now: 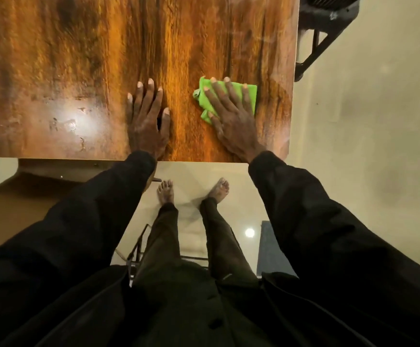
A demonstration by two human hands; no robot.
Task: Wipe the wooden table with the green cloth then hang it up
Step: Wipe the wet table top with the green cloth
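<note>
standing at the near edge of the wooden table, a person leans over it with both arms stretched forward.

green cloth: lies flat on the tabletop, close to the near right corner, short of both edges. it looks folded, with a bunched corner on its left side.

right hand: rests palm down on top of the cloth. its fingers are straight and spread, pressing the cloth onto the wood, not curled round it. green shows past the fingertips, beside the thumb and along the little finger's side.

left hand: lies palm down on bare wood, fingers straight and close together, holding nothing. it does not touch the cloth.

relation: the two hands are apart, side by side and about level with each other, with a strip of bare wood between them. the cloth sits wholly under and around the right hand, to the right of the left hand.

other findings: black sleeves cover both arms to the wrists. bare feet stand on a pale floor below the table edge. a bright glare patch marks the tabletop left of the left hand. a dark metal frame stands beyond the table's right edge.
</note>
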